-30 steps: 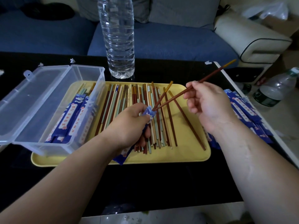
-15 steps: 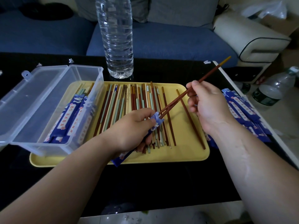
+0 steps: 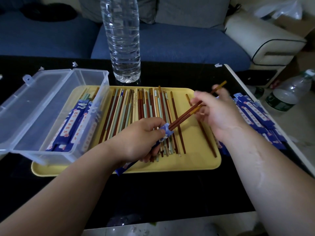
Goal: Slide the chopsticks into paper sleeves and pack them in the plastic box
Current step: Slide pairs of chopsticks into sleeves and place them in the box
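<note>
Head view: 2 brown chopsticks (image 3: 180, 120) tilting up-right over yellow tray (image 3: 201, 160), lower ends sitting inside mouth of blue paper sleeve (image 3: 166, 132). Left hand (image 3: 139, 142) gripping sleeve, fingers curling round it just below mouth. Right hand (image 3: 219, 114), blurred, pinching chopsticks' upper part; exact finger lay unclear. Plastic box (image 3: 102, 92) at left holding sleeved sets (image 3: 75, 126); loose chopsticks (image 3: 126, 114) lying on tray; spare sleeves (image 3: 252, 116) lying at right.

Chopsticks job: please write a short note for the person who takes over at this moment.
Left hand grips a paper sleeve over the tray. Right hand holds a brown pair, tips inside the sleeve mouth.
Done: a few packed sleeves lie in the open plastic box.
To do: push this pair in, box it, then sleeve the many loose chopsticks on the tray; empty sleeves are piled right of it.
</note>
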